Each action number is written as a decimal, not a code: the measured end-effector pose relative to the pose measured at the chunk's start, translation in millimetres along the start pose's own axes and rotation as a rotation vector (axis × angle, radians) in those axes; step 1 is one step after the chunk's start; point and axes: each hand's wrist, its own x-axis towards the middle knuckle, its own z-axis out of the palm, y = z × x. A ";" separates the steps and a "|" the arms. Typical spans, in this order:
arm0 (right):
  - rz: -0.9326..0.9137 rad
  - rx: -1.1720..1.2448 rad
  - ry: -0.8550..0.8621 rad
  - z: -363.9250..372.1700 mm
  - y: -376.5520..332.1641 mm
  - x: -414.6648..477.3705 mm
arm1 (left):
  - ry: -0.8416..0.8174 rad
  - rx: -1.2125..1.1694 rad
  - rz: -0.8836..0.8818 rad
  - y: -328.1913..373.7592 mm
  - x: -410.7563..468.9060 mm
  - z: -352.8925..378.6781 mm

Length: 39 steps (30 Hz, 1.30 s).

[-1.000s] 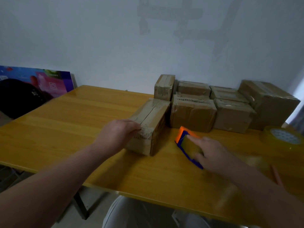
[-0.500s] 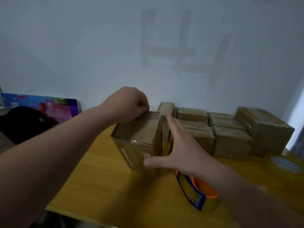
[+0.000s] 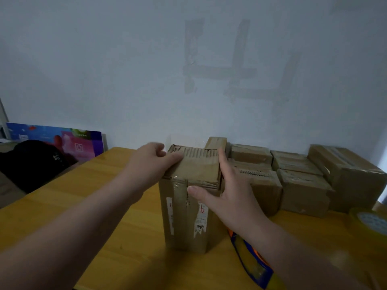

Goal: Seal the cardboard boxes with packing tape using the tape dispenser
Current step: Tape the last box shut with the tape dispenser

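Nearest to me, the blue and orange tape dispenser [image 3: 253, 266] lies idle on the yellow tabletop [image 3: 83, 206], under the right forearm and just beside the foot of the cardboard box [image 3: 188, 216]. 1 second ago the right hand was on that dispenser; it has since let go of it.

The box is what has changed most. 1 second ago it lay on its side; now it stands on end, with a small end face up and its taped long seam facing the person. The right hand [image 3: 226, 197] is spread flat, fingers straight up the box's right side and thumb pressed across the front just under the top edge. The left hand [image 3: 150, 164] grips the top left corner, fingers curled over the torn, corrugated far edge.

So no tape is going on yet. I take this as turning the box to show an end that needs sealing, and the dispenser will have to be picked up again first.

Behind, the other boxes [image 3: 301, 191] sit packed together against the wall, close behind this one. A roll of tape [image 3: 370, 222] lies off to the right, and a bright poster [image 3: 69, 141] leans at the far left.
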 end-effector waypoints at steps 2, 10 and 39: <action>-0.024 -0.057 0.006 1.9 -2.9 1.7 | -0.063 -0.127 -0.033 -4.4 2.1 0.3; -0.022 -0.329 -0.078 -17.4 -15.9 22.7 | -0.196 -0.109 0.004 -12.2 15.3 1.5; 0.335 0.214 0.059 -18.9 -29.5 103.1 | -0.140 0.435 0.378 -6.9 22.1 -7.6</action>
